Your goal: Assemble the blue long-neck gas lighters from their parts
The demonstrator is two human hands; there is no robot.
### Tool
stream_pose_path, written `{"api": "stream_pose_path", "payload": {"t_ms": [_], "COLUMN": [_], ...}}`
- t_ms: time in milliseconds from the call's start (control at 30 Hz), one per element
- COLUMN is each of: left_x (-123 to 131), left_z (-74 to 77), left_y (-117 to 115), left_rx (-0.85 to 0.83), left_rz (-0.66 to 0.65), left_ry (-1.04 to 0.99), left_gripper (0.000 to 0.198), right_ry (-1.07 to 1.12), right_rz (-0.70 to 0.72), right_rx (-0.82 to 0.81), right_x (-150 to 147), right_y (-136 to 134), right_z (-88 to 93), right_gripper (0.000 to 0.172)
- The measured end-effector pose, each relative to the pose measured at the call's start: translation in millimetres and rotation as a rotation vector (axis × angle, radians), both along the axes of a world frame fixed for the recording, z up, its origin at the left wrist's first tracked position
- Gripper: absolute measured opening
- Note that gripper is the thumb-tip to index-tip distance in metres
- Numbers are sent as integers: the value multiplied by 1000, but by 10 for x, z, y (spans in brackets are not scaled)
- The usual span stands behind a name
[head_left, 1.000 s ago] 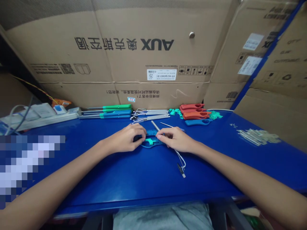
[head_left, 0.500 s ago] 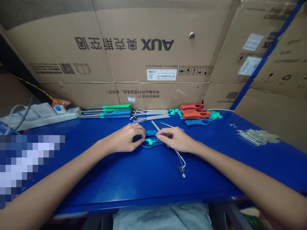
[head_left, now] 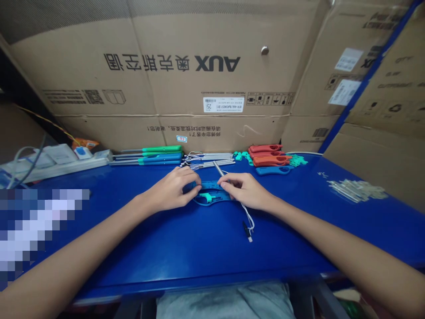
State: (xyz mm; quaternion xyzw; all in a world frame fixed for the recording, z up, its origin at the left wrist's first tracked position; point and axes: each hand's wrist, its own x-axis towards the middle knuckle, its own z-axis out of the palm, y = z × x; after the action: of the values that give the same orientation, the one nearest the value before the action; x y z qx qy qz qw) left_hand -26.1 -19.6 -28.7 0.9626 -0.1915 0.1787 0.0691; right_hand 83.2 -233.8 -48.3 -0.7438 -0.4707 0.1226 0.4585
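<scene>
A blue plastic handle shell [head_left: 212, 195] with a teal trigger piece [head_left: 206, 196] lies on the blue table [head_left: 186, 248] in front of me. My left hand [head_left: 172, 189] presses on the shell's left end, fingers curled over it. My right hand [head_left: 245, 189] pinches a thin metal tube [head_left: 218, 168] at the shell's right end. A white wire [head_left: 248, 217] runs from under that hand toward me and ends in a small black part [head_left: 246, 230].
Along the cardboard boxes [head_left: 172, 79] at the back lie green and blue finished sticks [head_left: 156, 155], a bundle of metal tubes with wires [head_left: 207, 159], and red and blue shells [head_left: 268, 157]. Small clear parts [head_left: 357, 189] sit at the right. A power strip [head_left: 56, 161] is at the left.
My right hand has shifted slightly back and right with the metal tube, and the wire's black end has slid a little away from me. The left hand stays on the shell.
</scene>
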Motion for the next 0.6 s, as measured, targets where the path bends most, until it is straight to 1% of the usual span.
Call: {"api": "stream_pose_path", "payload": {"t_ms": [100, 200, 300, 433, 533, 600], "left_x": [-5, -5, 0, 2, -2, -5], "left_z": [0, -18, -41, -59, -66, -69], "left_y": [-9, -10, -5, -11, -36, -60], "left_rx": [-4, -11, -23, -32, -27, -26], "left_rz": [-1, -14, -13, -25, -62, -89], "left_ry": [-60, -100, -142, -205, -251, -287], "left_gripper": [21, 20, 19, 19, 20, 24], "right_ry": [138, 278, 335, 337, 311, 318], "right_rz": [-6, 22, 58, 70, 56, 71], "right_rx": [90, 205, 270, 276, 242, 213], "right_x": [4, 27, 39, 2, -31, -37], "right_y": [5, 3, -5, -14, -14, -15], "right_z": [34, 58, 79, 108, 124, 129], "right_gripper": [28, 29, 27, 21, 19, 16]}}
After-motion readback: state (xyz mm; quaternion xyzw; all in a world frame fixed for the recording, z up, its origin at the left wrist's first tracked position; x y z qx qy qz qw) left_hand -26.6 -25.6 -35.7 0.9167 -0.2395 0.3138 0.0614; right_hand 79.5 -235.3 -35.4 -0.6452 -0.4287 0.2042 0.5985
